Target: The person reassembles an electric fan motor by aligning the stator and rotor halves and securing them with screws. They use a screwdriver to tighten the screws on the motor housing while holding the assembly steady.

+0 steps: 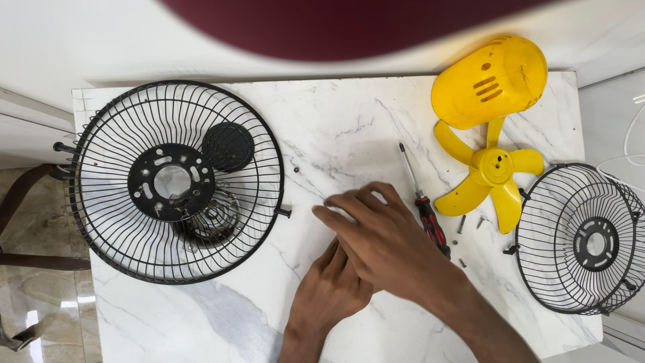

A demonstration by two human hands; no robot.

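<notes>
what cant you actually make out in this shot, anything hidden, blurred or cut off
- Left hand, head view: mostly covered by the right hand lying across it; whether it holds anything cannot be told.
- Right hand fingertips: motion-blurred.
- Screwdriver: handle end hidden behind the right wrist.
- Small screws near the yellow fan blade: too small to count surely.
- Right fan grille: cut off by the right edge.
- Dark red shape at top: blurred, unidentifiable.

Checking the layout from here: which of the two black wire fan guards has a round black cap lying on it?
The larger guard at the table's left; a round black cap lies on its wires. The smaller right-hand guard has none.
</notes>
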